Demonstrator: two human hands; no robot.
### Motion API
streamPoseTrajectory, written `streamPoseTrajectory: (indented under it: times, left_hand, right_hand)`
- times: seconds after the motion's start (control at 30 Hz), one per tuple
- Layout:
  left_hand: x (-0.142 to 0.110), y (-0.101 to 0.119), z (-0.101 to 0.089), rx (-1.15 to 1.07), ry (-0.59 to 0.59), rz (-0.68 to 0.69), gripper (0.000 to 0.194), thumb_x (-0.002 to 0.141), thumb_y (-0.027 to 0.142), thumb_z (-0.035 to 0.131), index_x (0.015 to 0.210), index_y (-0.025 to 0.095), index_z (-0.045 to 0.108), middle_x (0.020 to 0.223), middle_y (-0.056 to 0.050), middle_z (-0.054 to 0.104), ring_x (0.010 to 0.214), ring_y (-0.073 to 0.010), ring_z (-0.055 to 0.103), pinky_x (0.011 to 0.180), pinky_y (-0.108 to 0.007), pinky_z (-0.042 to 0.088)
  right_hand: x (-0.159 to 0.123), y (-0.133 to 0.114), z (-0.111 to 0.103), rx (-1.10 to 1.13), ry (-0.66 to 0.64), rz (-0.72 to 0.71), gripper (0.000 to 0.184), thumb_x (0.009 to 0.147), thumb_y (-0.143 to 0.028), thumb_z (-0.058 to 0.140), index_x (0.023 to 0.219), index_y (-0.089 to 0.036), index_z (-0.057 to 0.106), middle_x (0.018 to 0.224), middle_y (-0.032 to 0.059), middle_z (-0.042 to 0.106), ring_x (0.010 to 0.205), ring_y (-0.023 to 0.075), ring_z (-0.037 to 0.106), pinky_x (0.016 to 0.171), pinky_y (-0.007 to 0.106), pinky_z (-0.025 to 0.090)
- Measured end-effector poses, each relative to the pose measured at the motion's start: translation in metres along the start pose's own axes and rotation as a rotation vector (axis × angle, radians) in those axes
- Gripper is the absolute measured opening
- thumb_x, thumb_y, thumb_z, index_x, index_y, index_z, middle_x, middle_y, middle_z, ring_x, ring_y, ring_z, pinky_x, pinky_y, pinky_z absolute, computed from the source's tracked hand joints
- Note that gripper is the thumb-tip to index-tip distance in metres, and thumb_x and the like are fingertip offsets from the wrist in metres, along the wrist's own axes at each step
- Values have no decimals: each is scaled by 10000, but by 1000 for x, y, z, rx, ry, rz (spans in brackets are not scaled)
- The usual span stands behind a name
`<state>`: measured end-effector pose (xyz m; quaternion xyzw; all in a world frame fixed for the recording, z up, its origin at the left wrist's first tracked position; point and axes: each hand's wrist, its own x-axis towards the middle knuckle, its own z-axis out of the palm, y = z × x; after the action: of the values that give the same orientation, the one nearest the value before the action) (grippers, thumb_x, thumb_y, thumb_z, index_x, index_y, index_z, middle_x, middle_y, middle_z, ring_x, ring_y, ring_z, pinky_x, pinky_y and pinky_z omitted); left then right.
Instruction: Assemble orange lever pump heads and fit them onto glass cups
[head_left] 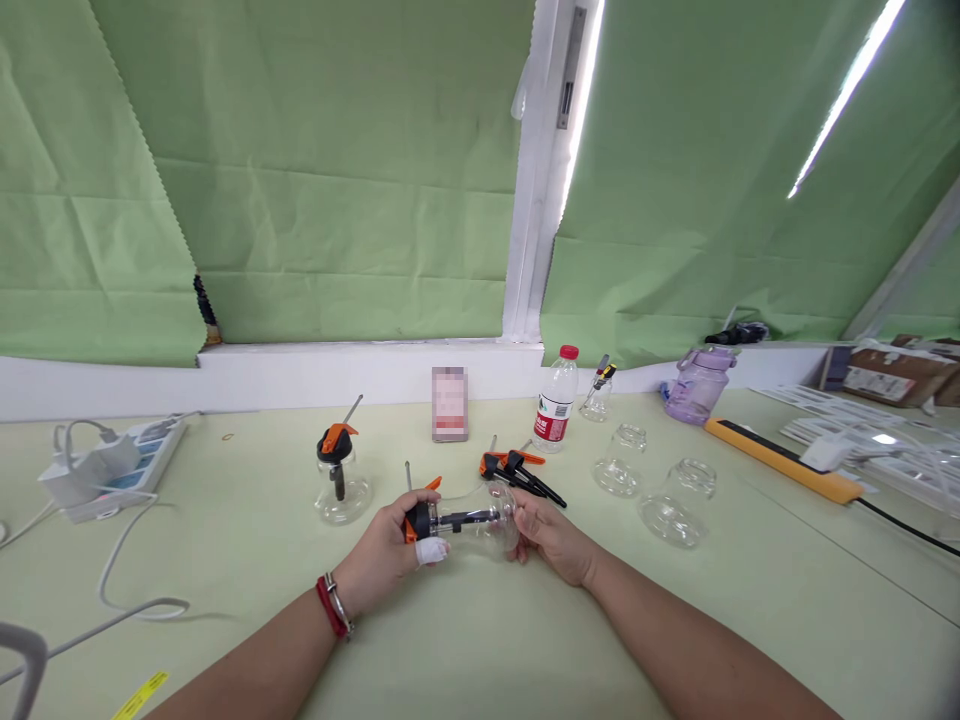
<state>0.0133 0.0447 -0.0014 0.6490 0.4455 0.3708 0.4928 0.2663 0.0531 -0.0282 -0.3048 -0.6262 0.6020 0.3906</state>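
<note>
Both hands hold a clear glass bottle (480, 520) on its side, low over the table. My left hand (386, 550), with white tape on one finger, is wrapped round its neck and its black-and-orange dispenser top (418, 521). A thin metal spout points up from that top, and a dark tube runs inside the glass. My right hand (551, 540) grips the wide base. Just beyond lie two loose black-and-orange dispenser tops (521, 470). To the left, a similar glass bottle (345, 498) stands upright with its top fitted. Two glass bottles without tops (621, 462) (679, 505) stand on the right.
A phone (450, 405) leans against the wall at the back. Beside it stand a red-capped water bottle (556, 400), a small jar with tools (598, 395) and a purple jug (699, 385). Power strips lie left (154, 460) and right (780, 460), with cables on the table (487, 640).
</note>
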Motion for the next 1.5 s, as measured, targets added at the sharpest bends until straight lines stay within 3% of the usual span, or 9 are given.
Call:
streamPoseTrajectory:
  times: [0.17,0.27,0.47,0.77,0.87,0.97,1.03,1.23,1.5]
  left_hand:
    - [1,0,-1,-6,7,-9,567,635,354,752,1133,182,540,783,26,479,666,-127,461,628,-257,435]
    - [2,-2,-2,14,8,-3,556,640,352,748,1129,190,541,799,23,490,683,-132,464,638,-255,430]
    - [0,-3,-2,89,13,11,561,627,365,751,1124,191,557,841,-4,548,731,-159,493,675,-273,435]
    - [1,-4,-1,63,6,16,555,636,335,749,1129,186,545,913,-27,550,785,-170,509,706,-280,442]
    - [1,-3,-1,55,14,7,549,636,330,747,1124,186,542,864,-10,523,749,-158,490,679,-270,436]
    - [1,-1,0,45,14,0,539,634,331,744,1112,185,542,823,5,504,717,-149,474,659,-264,428]
    - [1,0,0,46,16,0,538,627,327,748,1105,183,546,828,3,509,724,-151,476,664,-266,429]
    - [1,-2,-1,62,5,9,548,634,316,748,1120,175,539,902,-21,527,780,-161,498,706,-269,441]
    - [0,-5,-1,60,2,15,538,637,333,750,1114,188,548,878,-12,527,756,-157,501,687,-265,450]
  right_hand:
    - [-3,-1,-1,58,13,13,777,755,-452,679,1404,-352,264,1382,104,363,731,114,587,588,249,440]
    - [-2,0,-1,52,20,41,760,752,-446,684,1394,-337,291,1323,95,433,704,107,579,574,238,435]
    - [1,-2,2,5,15,14,628,791,-584,560,1275,-193,474,849,55,607,605,118,551,490,211,396]
    - [2,1,1,24,1,1,598,820,-593,510,1254,-182,495,820,55,603,607,120,551,500,217,396]
    - [0,1,0,53,-6,-5,653,801,-541,580,1346,-230,400,1014,89,584,689,137,583,539,234,419]
    - [-3,0,-1,68,14,8,774,752,-457,680,1401,-344,274,1315,102,421,732,125,595,559,241,433]
    - [-3,0,-1,60,12,31,771,753,-434,687,1397,-361,269,1345,95,398,724,116,596,547,231,424]
    - [1,3,-1,44,4,25,642,801,-521,594,1335,-223,398,987,72,595,622,109,571,475,198,386]
    - [3,5,-1,21,-1,12,561,842,-566,500,1266,-199,471,811,40,597,577,108,556,467,199,385]
